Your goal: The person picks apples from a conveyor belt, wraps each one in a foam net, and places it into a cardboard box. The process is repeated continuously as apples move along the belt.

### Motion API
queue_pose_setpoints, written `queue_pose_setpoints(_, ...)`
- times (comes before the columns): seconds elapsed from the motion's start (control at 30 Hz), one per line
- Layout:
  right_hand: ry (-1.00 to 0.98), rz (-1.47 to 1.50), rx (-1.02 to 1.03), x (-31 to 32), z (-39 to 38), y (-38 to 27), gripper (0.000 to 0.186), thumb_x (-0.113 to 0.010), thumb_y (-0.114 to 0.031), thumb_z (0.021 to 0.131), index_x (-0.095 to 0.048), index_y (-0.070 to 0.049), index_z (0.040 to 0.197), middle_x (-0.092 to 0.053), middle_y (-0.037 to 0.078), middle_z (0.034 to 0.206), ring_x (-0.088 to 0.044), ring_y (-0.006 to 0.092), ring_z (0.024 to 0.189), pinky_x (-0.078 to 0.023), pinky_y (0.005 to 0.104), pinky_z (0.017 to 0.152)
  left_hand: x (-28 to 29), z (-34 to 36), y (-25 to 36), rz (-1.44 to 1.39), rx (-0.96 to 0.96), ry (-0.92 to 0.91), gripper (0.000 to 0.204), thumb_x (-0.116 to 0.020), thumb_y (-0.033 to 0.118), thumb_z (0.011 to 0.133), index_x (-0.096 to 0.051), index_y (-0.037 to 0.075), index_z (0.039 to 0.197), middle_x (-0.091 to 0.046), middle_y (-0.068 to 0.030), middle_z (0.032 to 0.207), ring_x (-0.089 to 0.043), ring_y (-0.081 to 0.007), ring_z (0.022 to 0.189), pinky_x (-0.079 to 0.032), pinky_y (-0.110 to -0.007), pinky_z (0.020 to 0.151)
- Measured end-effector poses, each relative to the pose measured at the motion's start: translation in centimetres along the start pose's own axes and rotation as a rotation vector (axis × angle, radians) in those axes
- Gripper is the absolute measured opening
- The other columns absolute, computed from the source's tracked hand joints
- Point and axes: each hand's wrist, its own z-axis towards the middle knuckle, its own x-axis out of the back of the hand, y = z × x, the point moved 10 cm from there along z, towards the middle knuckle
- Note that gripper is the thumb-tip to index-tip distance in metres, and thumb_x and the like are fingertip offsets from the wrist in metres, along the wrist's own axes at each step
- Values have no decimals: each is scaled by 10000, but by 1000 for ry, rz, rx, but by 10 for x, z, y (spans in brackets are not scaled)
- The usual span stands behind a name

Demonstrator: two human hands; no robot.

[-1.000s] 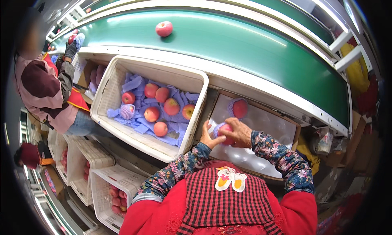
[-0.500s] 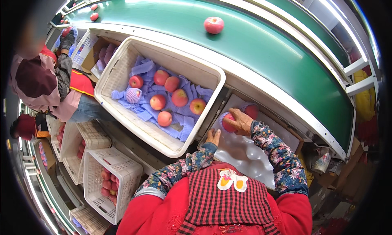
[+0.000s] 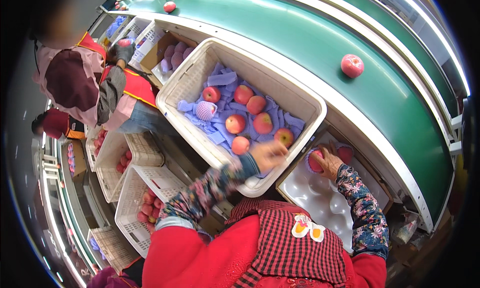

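My right hand [image 3: 329, 164] is closed over a red apple [image 3: 315, 161] in a foam net, in a far corner of the white moulded tray [image 3: 305, 186] inside a cardboard box. Right beside it sits another netted apple [image 3: 345, 154], partly behind my fingers. My left hand [image 3: 269, 157], smeared by motion, is above the near right part of a white plastic crate [image 3: 320, 105]; whether it holds anything cannot be made out. Loose apples [image 3: 235, 124], flat purple foam nets [image 3: 222, 79] and one netted apple [image 3: 205, 110] lie in that crate.
A green conveyor belt [image 3: 300, 43] runs behind, carrying an apple [image 3: 352, 66] on the right and a few at far left. A co-worker [image 3: 75, 83] stands left, gloved hand [image 3: 123, 51] on an apple. Crates of apples [image 3: 131, 208] stand at lower left.
My left hand has left the tray's edge and swung left over the crate. My right hand stays on the netted apple. The view has shifted, and the belt apple sits farther right.
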Motion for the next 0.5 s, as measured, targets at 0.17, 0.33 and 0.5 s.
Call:
queue_pose_setpoints(0.17,-17,-132,-175,9,-5,-4,835,-760,-281,505,-361,-161,1230,-252,201,1285,-188,351,1232,-124,558,1000,85,34,-101,733,249,-162,196,-623,139,686,-571,85,868,-615,-89,791,-603,-217,710,-484,-317,657)
queue_pose_setpoints(0.33,359,44,-304,61,-33,-42,836,-757,-235,513,-337,-151,1231,-220,194,1309,-218,374,1217,-165,562,974,-4,21,-176,1090,434,-434,388,-656,201,665,-523,98,1014,-555,-154,1007,-538,-303,963,-453,-387,792)
queue_pose_setpoints(0.5,681,247,-471,80,-70,-59,643,-669,-37,577,-414,-83,1166,-299,216,1266,-293,375,1181,-265,433,972,-22,17,-233,927,445,-347,207,-550,168,728,-511,91,917,-585,-165,897,-570,-360,834,-457,-433,733)
